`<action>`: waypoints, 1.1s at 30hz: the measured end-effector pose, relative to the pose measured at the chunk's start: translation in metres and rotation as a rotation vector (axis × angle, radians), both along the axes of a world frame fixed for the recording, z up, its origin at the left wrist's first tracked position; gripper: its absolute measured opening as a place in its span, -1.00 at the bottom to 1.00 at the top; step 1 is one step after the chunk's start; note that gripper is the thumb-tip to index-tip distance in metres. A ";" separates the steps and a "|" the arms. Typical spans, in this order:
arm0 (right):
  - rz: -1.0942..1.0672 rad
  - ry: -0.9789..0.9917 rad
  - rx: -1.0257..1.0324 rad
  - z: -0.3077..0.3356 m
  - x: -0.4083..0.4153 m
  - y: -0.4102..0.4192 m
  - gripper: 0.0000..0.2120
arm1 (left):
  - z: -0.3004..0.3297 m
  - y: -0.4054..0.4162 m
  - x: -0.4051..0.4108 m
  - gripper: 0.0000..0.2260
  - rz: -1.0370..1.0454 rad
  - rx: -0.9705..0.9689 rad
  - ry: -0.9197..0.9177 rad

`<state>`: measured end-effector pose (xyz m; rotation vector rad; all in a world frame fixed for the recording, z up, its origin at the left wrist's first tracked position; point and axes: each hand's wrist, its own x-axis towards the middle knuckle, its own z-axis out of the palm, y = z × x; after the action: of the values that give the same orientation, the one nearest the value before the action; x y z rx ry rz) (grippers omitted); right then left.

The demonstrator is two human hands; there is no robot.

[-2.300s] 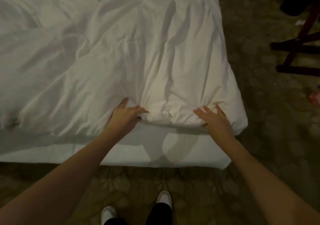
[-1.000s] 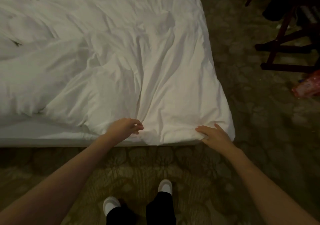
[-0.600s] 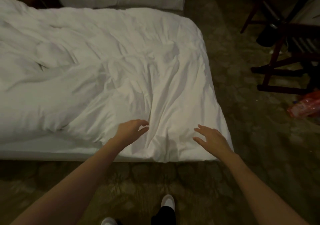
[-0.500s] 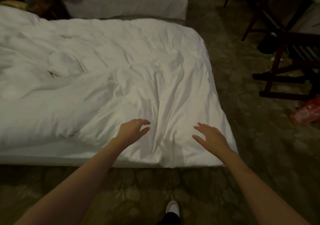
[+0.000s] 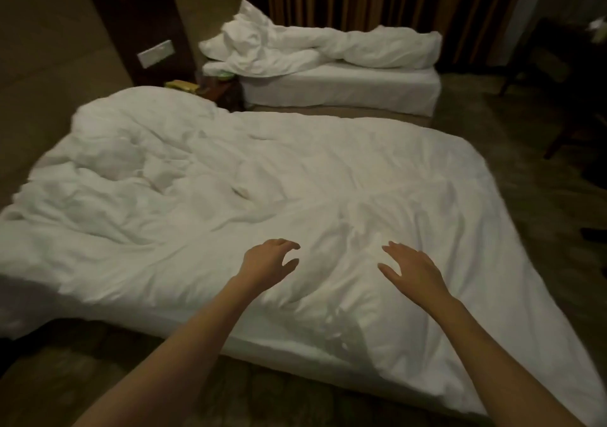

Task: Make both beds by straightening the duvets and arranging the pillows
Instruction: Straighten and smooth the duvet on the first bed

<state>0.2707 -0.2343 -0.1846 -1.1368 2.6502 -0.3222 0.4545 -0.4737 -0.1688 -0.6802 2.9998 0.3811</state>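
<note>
Over near duvet (image 5: 295, 180), left hand (image 5: 264, 264) loosely curled; right hand (image 5: 412, 270) spread, both empty

Two beds (image 5: 345, 93) (image 5: 203, 334), two rumpled white duvets (image 5: 328, 49) (image 5: 295, 180), and two bare hands (image 5: 267, 262) (image 5: 414, 270).

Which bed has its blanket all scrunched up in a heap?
The far white bed by the curtains. Its white duvet is bunched in a heap, baring the mattress, while the near bed's duvet lies spread out, only wrinkled.
</note>
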 end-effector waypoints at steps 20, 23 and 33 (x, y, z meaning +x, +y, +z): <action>0.558 -0.011 0.057 -0.009 0.070 -0.456 -0.48 | 0.029 -0.332 0.153 -0.66 0.524 -0.016 -0.040; 0.645 0.001 0.056 -0.004 0.097 -0.518 -0.48 | 0.030 -0.372 0.193 -0.65 0.616 -0.005 -0.043; 0.804 0.026 0.045 -0.007 0.243 -0.714 -0.49 | 0.012 -0.530 0.347 -0.63 0.760 0.006 -0.030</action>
<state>0.5141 -0.9485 -0.1911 -2.0437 1.9706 -0.0858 0.8015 -1.0036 -0.1573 -1.7863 2.5834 0.3848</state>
